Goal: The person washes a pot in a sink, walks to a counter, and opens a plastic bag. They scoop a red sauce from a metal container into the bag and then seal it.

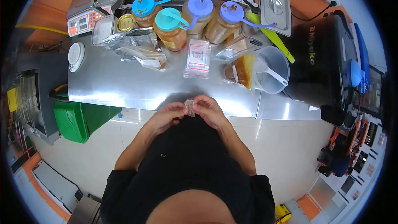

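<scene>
At the front edge of the steel counter [166, 87], both hands pinch a small clear plastic bag [190, 107]. My left hand [175, 112] grips its left side between thumb and fingers. From the other side my right hand [208, 108] holds it, fingers curled round the edge. The bag's top looks spread in a round shape; whether anything is inside I cannot make out. Beyond the hands lies a stack of flat clear bags [197, 60] with red stripes. To its right leans a plastic bag of brown sauce [240, 71].
Several sauce bottles [170, 31] with blue, teal and purple lids line the back. A clear jug [278, 58] stands beside a black Miyako appliance [321, 62]. At left are a scale [85, 23], foil packs [132, 41] and a green bin [72, 120] below.
</scene>
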Tool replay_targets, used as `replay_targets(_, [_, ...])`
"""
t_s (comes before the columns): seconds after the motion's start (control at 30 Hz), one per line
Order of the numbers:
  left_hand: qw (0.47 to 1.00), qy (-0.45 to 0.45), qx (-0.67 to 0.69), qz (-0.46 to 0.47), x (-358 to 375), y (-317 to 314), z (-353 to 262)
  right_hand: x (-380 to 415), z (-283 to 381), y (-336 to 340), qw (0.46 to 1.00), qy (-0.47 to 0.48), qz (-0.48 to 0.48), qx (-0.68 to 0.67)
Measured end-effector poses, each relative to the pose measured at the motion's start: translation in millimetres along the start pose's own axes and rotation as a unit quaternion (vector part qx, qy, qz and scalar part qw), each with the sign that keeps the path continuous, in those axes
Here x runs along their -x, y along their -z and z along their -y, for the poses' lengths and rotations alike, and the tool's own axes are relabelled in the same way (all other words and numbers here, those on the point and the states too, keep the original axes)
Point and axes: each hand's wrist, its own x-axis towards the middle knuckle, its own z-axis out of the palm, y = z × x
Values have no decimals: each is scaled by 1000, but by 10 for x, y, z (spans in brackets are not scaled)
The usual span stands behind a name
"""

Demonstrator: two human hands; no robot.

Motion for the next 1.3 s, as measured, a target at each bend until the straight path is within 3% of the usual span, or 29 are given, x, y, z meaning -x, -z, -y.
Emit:
replay_targets(0.1, [998,-51,28,-5,-5,-18,18,-9,27,47,999,14,24,47])
replay_targets(0.17, [990,-120,-39,-70,-10,-88,31,-23,10,84,996,17,30,81])
replay_targets(0.2, [990,-120,-39,-70,-21,-100,39,-31,-3,87,993,9,13,115])
replay_targets(0.27, [970,-208,-88,-94,-62,-106,71,-47,-49,74,989,2,-5,147])
replay_targets(0.3, [970,-207,-89,-94,-126,-79,134,-63,-93,47,981,43,-45,182])
replay_targets(0.37, [920,-320,-148,-169,-238,-87,207,-63,-132,-13,969,83,-87,218])
replay_targets(0.4, [921,-320,-149,-167,-212,-122,177,-56,-126,-53,907,157,-136,367])
replay_targets(0.43, [878,-320,-275,-227,-158,-157,138,-48,-114,-99,814,225,-181,505])
replay_targets(0.47, [816,-312,-395,-283,-109,-205,90,-41,-106,-149,813,225,-182,505])
replay_targets(0.53, [792,-338,-419,-287,-141,-229,65,-19,-64,-242,739,277,-233,568])
replay_targets(0.57, [766,-365,-441,-293,-157,-237,46,13,-11,-251,738,278,-233,570])
replay_targets(0.6, [765,-366,-441,-293,-153,-242,33,65,60,-240,750,220,-229,581])
replay_targets(0.63, [797,-364,-397,-273,-144,-243,2,93,133,-234,759,163,-224,590])
replay_targets(0.67, [827,-360,-352,-251,-130,-248,-24,83,218,-237,758,165,-225,590])
replay_targets(0.7, [826,-362,-352,-250,-117,-238,-65,49,313,-234,770,277,-146,556])
replay_targets(0.73, [882,-309,-287,-210,-103,-207,-136,33,367,-226,766,384,-65,511])
replay_targets(0.77, [928,-252,-218,-169,-85,-177,-203,45,350,-183,766,385,-67,511])
replay_targets(0.83, [943,-230,-203,-132,-27,-137,-342,40,239,-44,848,289,5,444])
replay_targets(0.87, [959,-194,-177,-111,12,-138,-401,43,177,3,847,291,5,444])
replay_targets(0.9, [972,-158,-151,-90,29,-142,-442,46,115,33,903,216,-29,371])
replay_targets(0.93, [971,-161,-153,-90,24,-158,-434,41,71,61,944,138,-61,293])
replay_targets(1.0, [921,-341,-149,-119,-4,-213,-336,51,147,-79,955,147,-69,248])
replay_targets(1.1, [902,-406,-130,-73,-65,-293,-252,-16,133,-120,957,171,-99,214])
replay_targets(1.17, [908,-401,-114,-47,-72,-335,-221,-17,127,-108,948,188,-121,227])
replay_targets(1.23, [895,-390,-179,-122,-159,-279,-165,-5,150,-100,951,151,-132,235])
replay_targets(1.3, [914,-361,-135,-126,-183,-219,-140,10,137,-86,952,172,-112,228])
